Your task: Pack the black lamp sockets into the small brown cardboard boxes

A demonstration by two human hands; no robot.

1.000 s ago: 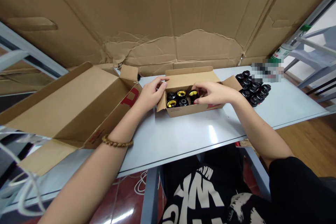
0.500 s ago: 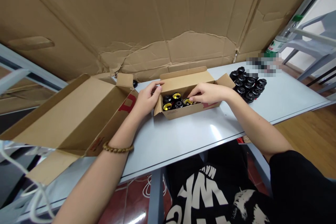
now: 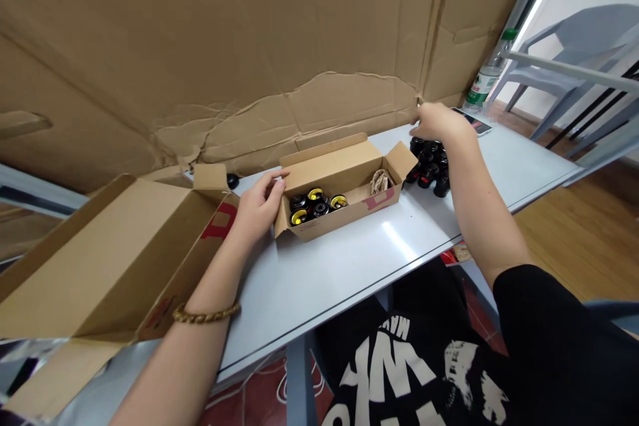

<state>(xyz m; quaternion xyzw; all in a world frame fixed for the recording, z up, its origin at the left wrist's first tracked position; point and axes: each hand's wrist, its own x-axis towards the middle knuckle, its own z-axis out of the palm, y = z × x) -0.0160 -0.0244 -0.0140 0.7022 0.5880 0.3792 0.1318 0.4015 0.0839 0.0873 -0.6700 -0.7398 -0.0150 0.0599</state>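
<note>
My left hand grips the left end of a small open cardboard box, thumb at the rim and fingers behind it. In the box's left part stand several short black cylindrical parts; some show bright yellow rings on top. A wad of crumpled brown paper lies at the box's right end. Over a cluster of similar black parts on the right, my right hand hovers with its fingers partly spread, pointing left and down. Nothing shows in it, and its forearm hides part of the cluster.
A larger open cardboard box lies at the left on the white table. A phone and a green-capped bottle are at the far right. Behind the table stands a big cardboard sheet; a grey chair is beyond.
My right hand has left the small box and moved right to above the black cluster. My left hand stays at the box's left end. The view has turned slightly right.
</note>
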